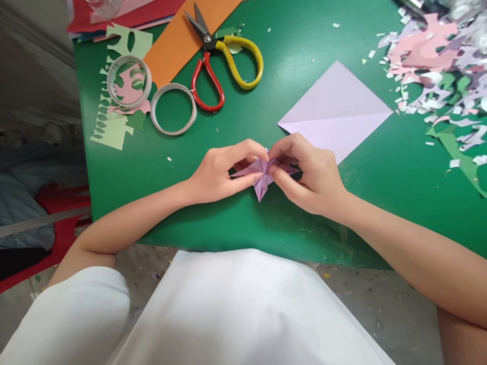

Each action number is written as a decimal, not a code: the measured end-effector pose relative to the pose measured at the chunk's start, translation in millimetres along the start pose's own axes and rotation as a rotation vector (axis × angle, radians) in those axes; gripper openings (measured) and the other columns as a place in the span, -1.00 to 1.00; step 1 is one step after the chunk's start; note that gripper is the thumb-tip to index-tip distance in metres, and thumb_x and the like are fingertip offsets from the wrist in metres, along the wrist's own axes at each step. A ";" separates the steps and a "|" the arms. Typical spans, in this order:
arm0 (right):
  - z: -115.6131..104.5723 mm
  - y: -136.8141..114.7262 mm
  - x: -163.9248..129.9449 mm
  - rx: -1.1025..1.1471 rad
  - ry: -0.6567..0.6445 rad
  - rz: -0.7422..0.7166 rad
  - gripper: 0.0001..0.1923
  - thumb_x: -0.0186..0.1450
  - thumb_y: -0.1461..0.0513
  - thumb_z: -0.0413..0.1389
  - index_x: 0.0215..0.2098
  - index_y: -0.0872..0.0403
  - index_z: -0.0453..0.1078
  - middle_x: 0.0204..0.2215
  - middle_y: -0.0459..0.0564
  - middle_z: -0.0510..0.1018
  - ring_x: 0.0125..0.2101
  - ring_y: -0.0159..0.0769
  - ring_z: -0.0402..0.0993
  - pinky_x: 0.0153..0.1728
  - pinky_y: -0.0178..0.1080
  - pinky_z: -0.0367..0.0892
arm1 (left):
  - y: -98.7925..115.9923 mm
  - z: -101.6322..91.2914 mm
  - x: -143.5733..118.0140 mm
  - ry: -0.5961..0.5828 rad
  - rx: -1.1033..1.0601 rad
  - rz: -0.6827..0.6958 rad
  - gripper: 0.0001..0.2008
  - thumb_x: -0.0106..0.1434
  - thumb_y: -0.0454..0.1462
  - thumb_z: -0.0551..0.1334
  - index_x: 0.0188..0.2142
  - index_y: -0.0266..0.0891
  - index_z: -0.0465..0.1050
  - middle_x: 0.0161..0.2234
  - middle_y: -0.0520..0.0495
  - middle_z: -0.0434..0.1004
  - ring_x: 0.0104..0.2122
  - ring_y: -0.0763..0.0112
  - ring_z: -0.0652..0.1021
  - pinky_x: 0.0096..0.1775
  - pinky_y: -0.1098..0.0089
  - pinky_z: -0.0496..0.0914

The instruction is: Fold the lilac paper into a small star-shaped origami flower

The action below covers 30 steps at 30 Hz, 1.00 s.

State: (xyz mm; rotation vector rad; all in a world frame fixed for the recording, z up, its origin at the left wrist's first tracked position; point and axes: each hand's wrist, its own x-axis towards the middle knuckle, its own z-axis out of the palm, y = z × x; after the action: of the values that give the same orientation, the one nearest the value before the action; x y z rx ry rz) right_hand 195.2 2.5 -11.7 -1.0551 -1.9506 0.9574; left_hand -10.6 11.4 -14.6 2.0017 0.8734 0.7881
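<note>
A small folded purple paper star (260, 188) with pointed tips is held just above the green table, between both hands. My left hand (222, 170) pinches its left side with thumb and fingers. On the other side, my right hand (310, 172) grips it near the centre folds, thumb and index finger pressed on the paper. Parts of the star are hidden behind the fingers. Beyond my right hand lies a lilac paper square (335, 109), flat, with a crease across its middle.
Scissors (207, 43) with one red and one yellow handle lie partly on an orange paper strip (171, 56). Two tape rolls (174, 129) sit nearby, one on green and pink cut paper (114, 129). Paper scraps (429, 56) are heaped at the right of the green table (236, 223).
</note>
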 end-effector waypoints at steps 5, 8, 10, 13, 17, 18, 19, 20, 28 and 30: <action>-0.4 -1.8 1.0 -0.056 0.031 -0.004 -0.85 0.28 0.36 0.08 -0.29 -0.05 0.34 -0.45 -0.10 0.51 -0.51 -0.33 0.39 -0.49 -0.21 0.36 | 1.6 0.2 0.6 0.023 0.000 -0.006 -0.90 0.27 -0.34 0.26 -0.22 -0.15 0.39 -0.39 0.08 0.44 -0.51 0.59 0.37 -0.40 0.50 0.37; -0.3 -1.0 0.4 -0.076 0.073 0.006 -0.91 0.31 0.31 0.09 -0.29 -0.03 0.36 -0.39 -0.05 0.52 -0.45 -0.29 0.42 -0.47 -0.19 0.39 | 1.5 0.1 0.3 0.020 -0.039 -0.085 -0.89 0.26 -0.29 0.27 -0.23 -0.14 0.36 -0.38 0.06 0.43 -0.49 0.55 0.41 -0.40 0.47 0.38; -0.4 0.2 0.1 -0.037 0.090 0.021 -0.96 0.32 0.27 0.10 -0.28 -0.02 0.38 -0.33 -0.02 0.51 -0.36 -0.25 0.46 -0.45 -0.19 0.42 | 1.4 0.1 0.0 0.018 -0.083 -0.146 -0.88 0.27 -0.28 0.27 -0.23 -0.13 0.34 -0.37 0.06 0.42 -0.47 0.53 0.44 -0.40 0.46 0.38; -1.0 2.3 0.7 0.059 0.072 0.042 -0.97 0.33 0.23 0.12 -0.27 -0.04 0.41 -0.28 0.00 0.52 -0.28 -0.22 0.48 -0.42 -0.18 0.46 | 2.3 0.3 0.1 0.029 -0.162 -0.195 -0.85 0.26 -0.29 0.27 -0.23 -0.11 0.29 -0.36 0.06 0.40 -0.45 0.53 0.46 -0.39 0.45 0.40; -1.5 4.3 2.8 0.072 0.037 -0.005 -0.95 0.34 0.23 0.11 -0.28 -0.04 0.41 -0.29 -0.01 0.53 -0.31 -0.23 0.48 -0.43 -0.19 0.44 | 4.4 0.7 1.4 0.045 -0.209 -0.201 -0.80 0.22 -0.33 0.27 -0.24 -0.12 0.25 -0.36 0.08 0.39 -0.44 0.53 0.46 -0.39 0.46 0.41; -1.2 4.5 3.1 0.055 0.036 -0.032 -0.95 0.34 0.24 0.11 -0.29 -0.03 0.41 -0.29 -0.01 0.53 -0.32 -0.24 0.47 -0.45 -0.20 0.43 | 4.7 0.8 1.6 0.045 -0.208 -0.202 -0.80 0.21 -0.34 0.27 -0.25 -0.12 0.24 -0.36 0.07 0.40 -0.44 0.53 0.47 -0.38 0.46 0.42; -0.8 4.5 3.1 0.033 0.040 -0.059 -0.94 0.34 0.24 0.11 -0.30 -0.03 0.40 -0.29 -0.01 0.53 -0.34 -0.26 0.47 -0.45 -0.21 0.42 | 4.9 0.9 1.7 0.047 -0.206 -0.203 -0.80 0.21 -0.35 0.26 -0.25 -0.13 0.24 -0.35 0.07 0.42 -0.43 0.53 0.48 -0.37 0.46 0.43; -0.2 4.3 2.9 0.003 0.047 -0.082 -0.94 0.34 0.25 0.10 -0.30 -0.02 0.40 -0.29 -0.01 0.54 -0.36 -0.27 0.47 -0.46 -0.21 0.42 | 4.9 0.8 1.7 0.049 -0.206 -0.203 -0.80 0.21 -0.36 0.25 -0.25 -0.13 0.24 -0.35 0.08 0.44 -0.42 0.53 0.49 -0.35 0.45 0.44; 2.4 2.3 -1.9 -0.451 0.202 -0.220 -0.90 0.34 0.21 0.13 -0.21 -0.10 0.47 -0.23 -0.01 0.62 -0.26 -0.14 0.53 -0.31 -0.08 0.47 | 3.6 -1.3 0.2 0.021 -0.179 -0.261 -0.78 0.30 -0.25 0.24 -0.09 -0.10 0.26 -0.30 0.12 0.65 -0.44 0.52 0.57 -0.39 0.47 0.41; 2.0 4.2 -2.0 -0.589 0.275 -0.332 -0.88 0.30 0.23 0.18 -0.21 -0.14 0.50 -0.25 -0.08 0.64 -0.30 -0.18 0.51 -0.31 -0.10 0.46 | 3.5 -2.1 0.0 0.005 -0.208 -0.269 -0.81 0.33 -0.24 0.22 -0.08 -0.11 0.29 -0.27 0.10 0.67 -0.40 0.49 0.60 -0.33 0.44 0.46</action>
State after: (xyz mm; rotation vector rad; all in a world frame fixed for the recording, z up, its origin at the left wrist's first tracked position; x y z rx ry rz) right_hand 195.8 1.8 -16.7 -1.0519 -2.1250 0.0412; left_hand -11.1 10.7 -10.6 1.6600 0.9960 0.6998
